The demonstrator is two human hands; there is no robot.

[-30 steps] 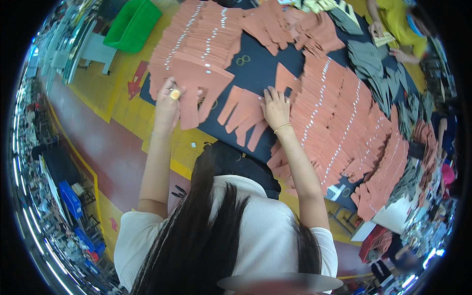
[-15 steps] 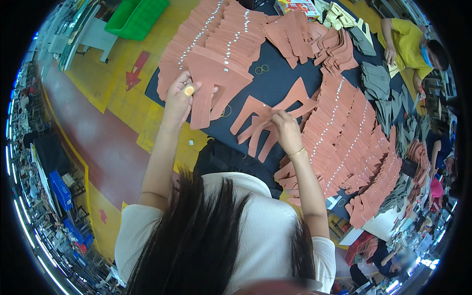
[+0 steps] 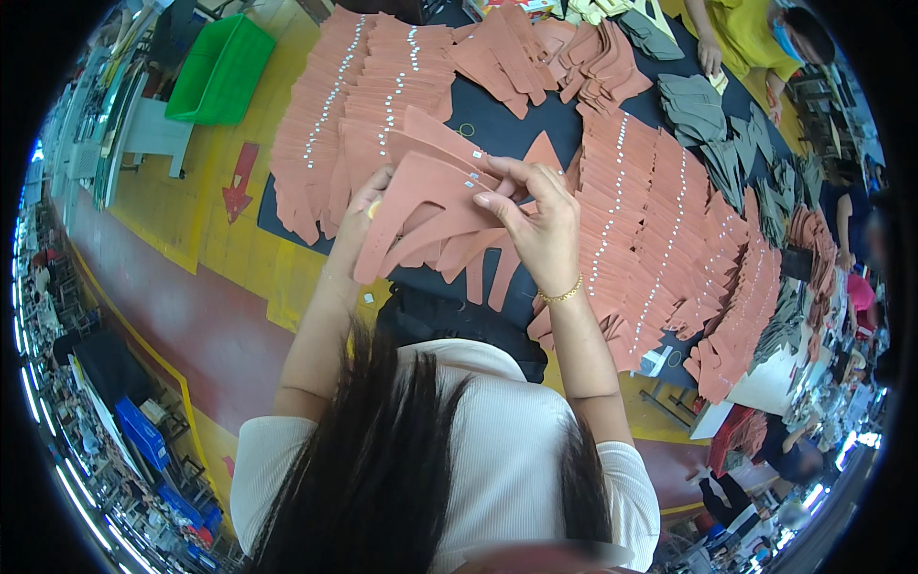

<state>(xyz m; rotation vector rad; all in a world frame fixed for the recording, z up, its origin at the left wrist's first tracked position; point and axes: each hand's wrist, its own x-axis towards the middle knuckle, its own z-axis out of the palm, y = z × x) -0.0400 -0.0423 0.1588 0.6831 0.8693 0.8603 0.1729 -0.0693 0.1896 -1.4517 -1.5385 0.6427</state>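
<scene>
My left hand (image 3: 371,199) grips several salmon-coloured, leather-like cut pieces (image 3: 421,187) with narrow slots, held up over the dark table. A small round yellowish thing (image 3: 375,208) shows at its fingers, mostly hidden. My right hand (image 3: 543,215) has thumb and bent fingers at the right edge of these pieces, beside small white stickers (image 3: 471,180); what lies between the fingertips is partly hidden. Below it, loose pieces of the same kind (image 3: 502,277) lie spread on the table. Long overlapping rows of stickered salmon pieces (image 3: 330,105) lie beyond my left hand.
More overlapped salmon pieces (image 3: 631,220) cover the table's right side, with grey-green pieces (image 3: 703,105) beyond. A rubber band (image 3: 467,130) lies on the dark tabletop (image 3: 564,134). At the far right a person in yellow (image 3: 741,33) handles pieces. A green bin (image 3: 222,72) stands at left.
My right hand has moved up and left from the loose pieces to the ones in my left hand. These are now tilted and fanned, with two white stickers near my right fingers.
</scene>
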